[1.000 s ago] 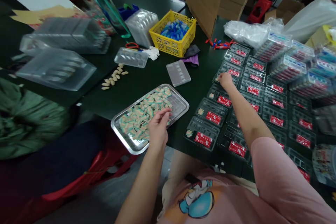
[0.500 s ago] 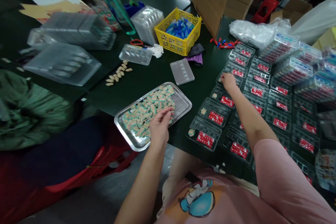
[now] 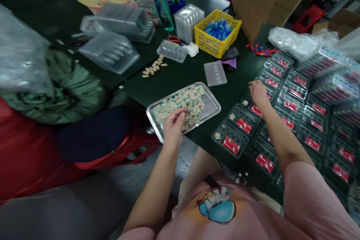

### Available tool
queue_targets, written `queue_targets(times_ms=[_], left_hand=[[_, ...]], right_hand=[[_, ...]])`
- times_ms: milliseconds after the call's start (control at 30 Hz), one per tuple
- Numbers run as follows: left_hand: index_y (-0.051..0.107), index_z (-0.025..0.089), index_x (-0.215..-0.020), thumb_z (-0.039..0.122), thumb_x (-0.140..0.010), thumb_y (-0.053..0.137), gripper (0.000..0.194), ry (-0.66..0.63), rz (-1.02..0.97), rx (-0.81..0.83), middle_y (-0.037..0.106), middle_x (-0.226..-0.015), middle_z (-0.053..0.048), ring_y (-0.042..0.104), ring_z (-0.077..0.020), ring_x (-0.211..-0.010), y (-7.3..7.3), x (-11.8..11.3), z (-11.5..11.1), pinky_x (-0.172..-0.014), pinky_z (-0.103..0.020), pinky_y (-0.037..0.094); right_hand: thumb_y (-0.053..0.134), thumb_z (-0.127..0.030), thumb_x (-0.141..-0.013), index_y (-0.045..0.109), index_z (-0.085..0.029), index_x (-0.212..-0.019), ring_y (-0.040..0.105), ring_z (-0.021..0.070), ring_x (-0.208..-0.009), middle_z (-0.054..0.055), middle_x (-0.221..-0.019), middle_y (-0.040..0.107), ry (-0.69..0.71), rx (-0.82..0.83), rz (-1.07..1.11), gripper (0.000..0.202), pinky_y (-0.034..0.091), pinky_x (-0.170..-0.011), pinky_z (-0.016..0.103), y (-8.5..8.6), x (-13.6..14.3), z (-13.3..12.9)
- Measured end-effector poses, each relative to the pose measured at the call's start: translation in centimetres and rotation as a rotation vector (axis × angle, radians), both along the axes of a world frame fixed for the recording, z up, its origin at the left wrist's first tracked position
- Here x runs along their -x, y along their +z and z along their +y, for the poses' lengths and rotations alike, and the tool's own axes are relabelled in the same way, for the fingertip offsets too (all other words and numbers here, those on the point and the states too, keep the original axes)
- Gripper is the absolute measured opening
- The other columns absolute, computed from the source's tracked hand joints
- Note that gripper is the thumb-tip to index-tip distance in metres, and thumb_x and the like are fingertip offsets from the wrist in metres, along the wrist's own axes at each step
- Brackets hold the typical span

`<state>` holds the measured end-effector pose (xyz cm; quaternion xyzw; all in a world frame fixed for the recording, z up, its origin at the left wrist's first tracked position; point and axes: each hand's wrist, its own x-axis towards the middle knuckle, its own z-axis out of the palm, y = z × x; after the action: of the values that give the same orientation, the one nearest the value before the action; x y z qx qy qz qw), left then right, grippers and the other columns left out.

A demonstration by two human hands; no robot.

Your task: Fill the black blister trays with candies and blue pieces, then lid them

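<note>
My left hand [image 3: 174, 125] is over the front edge of a metal tray [image 3: 212, 104], its thumb and fingertips pinched together; whatever lies between them is too small to make out. Many small beige and teal pieces [image 3: 168, 105] fill much of this tray. At the right, my right hand [image 3: 258, 90] reaches down to one of the clear plastic cases, fingers closed and their tips partly hidden. Nearer me, a clear case [image 3: 230, 139] holds a red dotted card [image 3: 231, 144] and a small beige piece [image 3: 217, 135]. Similar cases lie in rows.
A yellow basket [image 3: 216, 47] of blue items, a lidded flat case [image 3: 215, 74], beige pieces [image 3: 153, 68], red scissors [image 3: 174, 39] and a bottle [image 3: 161, 3] stand behind the tray. Stacked filled cases [image 3: 336, 90] rise at right; a cardboard box [image 3: 258, 0] stands behind.
The view has turned left, so things appear farther right. My left hand remains pinched at the tray, and my right hand stays at the cases with little visible change.
</note>
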<state>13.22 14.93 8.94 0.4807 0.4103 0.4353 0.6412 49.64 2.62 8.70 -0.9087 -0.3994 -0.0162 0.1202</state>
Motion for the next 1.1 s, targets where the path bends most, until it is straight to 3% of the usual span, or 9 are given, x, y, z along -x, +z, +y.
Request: queue_targets(times_ms=[100,233,333,467,600,767,933,1100], left_hand=[[0.075,0.019,-0.091,0.033,-0.069,0.076,0.026,0.046,0.0,0.004,0.073,-0.094,-0.006,0.063,-0.0143,-0.075,0.1,0.9,0.5,-0.073,-0.027,0.05],[0.074,0.019,-0.091,0.034,-0.07,0.075,0.026,0.038,-0.001,-0.001,0.073,-0.096,-0.006,0.064,-0.0158,-0.078,0.3,1.6,0.7,-0.074,-0.029,0.05],[0.074,0.019,-0.091,0.034,-0.071,0.074,0.026,0.032,-0.003,0.02,0.073,-0.095,-0.006,0.063,-0.0151,-0.076,0.6,2.1,0.5,-0.069,-0.026,0.048],[0.075,0.019,-0.091,0.033,-0.071,0.074,0.025,0.039,0.008,0.019,0.072,-0.091,-0.006,0.062,-0.0152,-0.076,0.7,2.9,0.5,-0.064,-0.024,0.046],[0.075,0.019,-0.09,0.034,-0.071,0.074,0.024,0.036,0.003,-0.003,0.072,-0.092,-0.006,0.062,-0.0158,-0.076,0.7,3.4,0.8,-0.07,-0.027,0.049],[0.075,0.019,-0.09,0.033,-0.072,0.073,0.023,0.03,-0.013,0.017,0.072,-0.093,-0.005,0.062,-0.0156,-0.076,0.7,3.4,1.0,-0.074,-0.029,0.05],[0.075,0.019,-0.089,0.031,-0.073,0.072,0.02,0.016,-0.002,0.019,0.072,-0.089,-0.005,0.063,-0.0167,-0.076,0.4,2.6,1.1,-0.07,-0.028,0.049],[0.075,0.02,-0.096,0.027,-0.072,0.073,0.025,-0.079,-0.022,0.033,0.073,-0.094,-0.006,0.068,-0.0187,-0.08,-0.5,0.4,1.5,-0.08,-0.033,0.052]], right_hand=[[0.054,-0.017,-0.088,0.069,-0.013,-0.111,0.063,0.0228,-0.094,0.012,-0.102,0.069,0.224,-0.093,0.154,0.027,0.048,-0.09,0.034,0.2,4.5,2.5],[0.058,-0.018,-0.087,0.07,-0.016,-0.108,0.064,0.0194,-0.087,0.007,-0.096,0.07,0.482,-0.06,0.311,0.024,0.048,-0.086,0.031,-0.2,10.7,7.3],[0.06,-0.016,-0.086,0.067,-0.014,-0.118,0.06,0.024,-0.102,0.013,-0.114,0.067,0.556,0.018,0.201,0.033,0.045,-0.093,0.035,-0.9,13.0,10.7],[0.056,-0.011,-0.086,0.056,-0.009,-0.133,0.052,0.03,-0.112,0.018,-0.127,0.061,0.648,0.135,0.021,0.047,0.04,-0.097,0.04,-1.4,13.9,13.4],[0.045,-0.008,-0.087,0.057,-0.008,-0.13,0.052,0.0321,-0.105,0.019,-0.118,0.065,0.672,0.217,-0.087,0.045,0.04,-0.087,0.04,-1.4,14.1,14.5],[0.041,-0.01,-0.088,0.059,-0.007,-0.122,0.055,0.0319,-0.1,0.021,-0.105,0.068,0.645,0.198,-0.099,0.039,0.038,-0.085,0.04,-1.7,13.7,15.4],[0.043,-0.01,-0.084,0.057,-0.009,-0.121,0.059,0.0265,-0.09,0.015,-0.095,0.068,0.51,-0.007,0.128,0.04,0.042,-0.08,0.034,-1.7,13.5,14.6],[0.051,-0.024,-0.083,0.056,-0.016,-0.115,0.058,0.0167,-0.072,0.003,-0.088,0.066,0.546,-0.266,0.461,0.034,0.045,-0.074,0.028,-0.2,15.9,11.9]])
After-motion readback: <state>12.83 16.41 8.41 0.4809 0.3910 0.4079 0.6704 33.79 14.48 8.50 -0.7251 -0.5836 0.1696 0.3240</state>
